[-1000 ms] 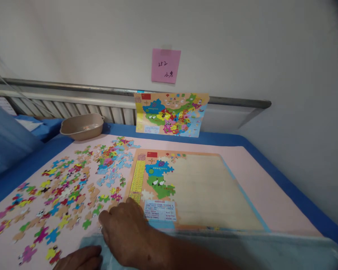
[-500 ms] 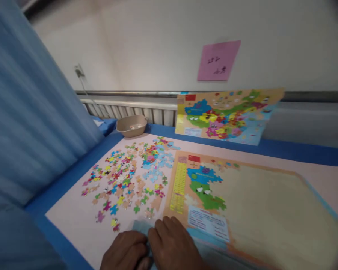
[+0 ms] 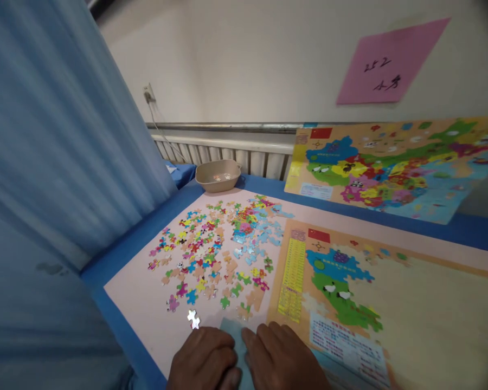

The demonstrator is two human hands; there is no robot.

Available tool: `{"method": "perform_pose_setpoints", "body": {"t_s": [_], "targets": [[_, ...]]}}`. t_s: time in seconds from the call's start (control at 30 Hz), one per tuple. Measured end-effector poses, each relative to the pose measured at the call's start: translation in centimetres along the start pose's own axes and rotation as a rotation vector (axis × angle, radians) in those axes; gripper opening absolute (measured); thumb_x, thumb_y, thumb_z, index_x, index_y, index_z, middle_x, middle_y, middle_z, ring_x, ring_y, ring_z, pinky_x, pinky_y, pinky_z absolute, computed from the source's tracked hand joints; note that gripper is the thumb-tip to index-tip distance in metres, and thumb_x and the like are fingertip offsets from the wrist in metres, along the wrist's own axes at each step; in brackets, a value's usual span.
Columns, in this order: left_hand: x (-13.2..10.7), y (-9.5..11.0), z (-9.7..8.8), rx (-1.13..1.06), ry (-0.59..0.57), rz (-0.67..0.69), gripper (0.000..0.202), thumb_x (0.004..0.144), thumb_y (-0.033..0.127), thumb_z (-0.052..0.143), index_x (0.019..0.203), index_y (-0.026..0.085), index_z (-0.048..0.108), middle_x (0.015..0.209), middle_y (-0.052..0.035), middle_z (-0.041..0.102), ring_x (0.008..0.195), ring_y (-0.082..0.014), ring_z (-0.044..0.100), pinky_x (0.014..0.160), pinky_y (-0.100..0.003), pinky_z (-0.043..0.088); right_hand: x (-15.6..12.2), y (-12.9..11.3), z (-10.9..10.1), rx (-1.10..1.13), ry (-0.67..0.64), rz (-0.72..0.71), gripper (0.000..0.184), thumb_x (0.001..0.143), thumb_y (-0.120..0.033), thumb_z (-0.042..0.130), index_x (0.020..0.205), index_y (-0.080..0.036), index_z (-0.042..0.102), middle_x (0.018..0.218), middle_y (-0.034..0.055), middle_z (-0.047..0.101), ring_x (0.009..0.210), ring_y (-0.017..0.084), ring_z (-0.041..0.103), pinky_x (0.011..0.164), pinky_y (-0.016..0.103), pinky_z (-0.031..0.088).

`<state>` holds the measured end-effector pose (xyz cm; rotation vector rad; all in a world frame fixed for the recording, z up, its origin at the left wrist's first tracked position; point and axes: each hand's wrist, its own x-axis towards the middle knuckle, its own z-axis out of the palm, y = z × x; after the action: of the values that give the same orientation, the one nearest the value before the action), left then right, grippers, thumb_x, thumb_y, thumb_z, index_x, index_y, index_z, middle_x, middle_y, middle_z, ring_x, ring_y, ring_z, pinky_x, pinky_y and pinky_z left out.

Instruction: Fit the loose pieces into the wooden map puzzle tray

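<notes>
My left hand [image 3: 205,360] is low in the view with its fingers curled together. Beside it, my right hand [image 3: 284,360] is also closed, knuckles up, near the lower left corner of the puzzle board. A flat light blue piece [image 3: 238,333], perhaps cloth or paper, shows between the two hands; whether either hand grips it is hidden. The partly filled map puzzle [image 3: 290,303] lies to the right, with its left side assembled. Loose jigsaw pieces [image 3: 211,254] are spread on the pink sheet [image 3: 136,292] beyond my hands. A pale piece [image 3: 193,319] lies just past my left hand.
A beige basin [image 3: 217,181] with a few pieces inside stands at the back. A printed map picture [image 3: 374,168] leans against the rail [image 3: 252,128]. A blue curtain [image 3: 77,162] hangs on the left. A pink note [image 3: 390,65] is on the wall.
The view has shifted, so the table things appear farther right and larger. My hands stay low and close together, with a slightly wider gap. The piece past my left hand now looks pale.
</notes>
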<state>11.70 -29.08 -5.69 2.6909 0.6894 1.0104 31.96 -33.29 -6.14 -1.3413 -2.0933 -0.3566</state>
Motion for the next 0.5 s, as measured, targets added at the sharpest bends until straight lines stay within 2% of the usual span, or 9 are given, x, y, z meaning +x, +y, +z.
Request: {"method": "perform_pose_setpoints", "body": {"t_s": [0.23, 0.4, 0.5], "targets": [[-0.03, -0.75, 0.18, -0.001, -0.031, 0.032, 0.007, 0.100, 0.017, 0.057, 0.099, 0.017, 0.063, 0.092, -0.0069, 0.074, 0.081, -0.0170, 0.072, 0.072, -0.029, 0.059, 0.14, 0.15, 0.20, -0.009, 0.008, -0.021, 0.042, 0.108, -0.008, 0.024, 0.097, -0.018, 0.063, 0.067, 0.0002, 0.056, 0.058, 0.020, 0.049, 0.060, 0.037, 0.029], [0.01, -0.72, 0.83, 0.010, 0.011, 0.032, 0.008, 0.100, 0.017, 0.056, 0.096, 0.017, 0.063, 0.089, -0.0061, 0.074, 0.079, -0.0161, 0.071, 0.070, -0.029, 0.059, 0.22, 0.45, 0.33, -0.018, 0.029, -0.025, 0.039, 0.108, -0.009, 0.024, 0.100, -0.017, 0.062, 0.067, 0.0003, 0.057, 0.058, 0.020, 0.051, 0.060, 0.036, 0.031], [0.03, -0.68, 0.51, 0.073, 0.051, 0.041, 0.009, 0.100, 0.018, 0.058, 0.093, 0.018, 0.063, 0.088, -0.0056, 0.075, 0.078, -0.0155, 0.072, 0.070, -0.027, 0.060, 0.05, 0.66, 0.61, -0.026, 0.022, -0.046, 0.036, 0.107, -0.007, 0.027, 0.101, -0.018, 0.061, 0.067, -0.0002, 0.056, 0.057, 0.020, 0.052, 0.059, 0.036, 0.032]]}}
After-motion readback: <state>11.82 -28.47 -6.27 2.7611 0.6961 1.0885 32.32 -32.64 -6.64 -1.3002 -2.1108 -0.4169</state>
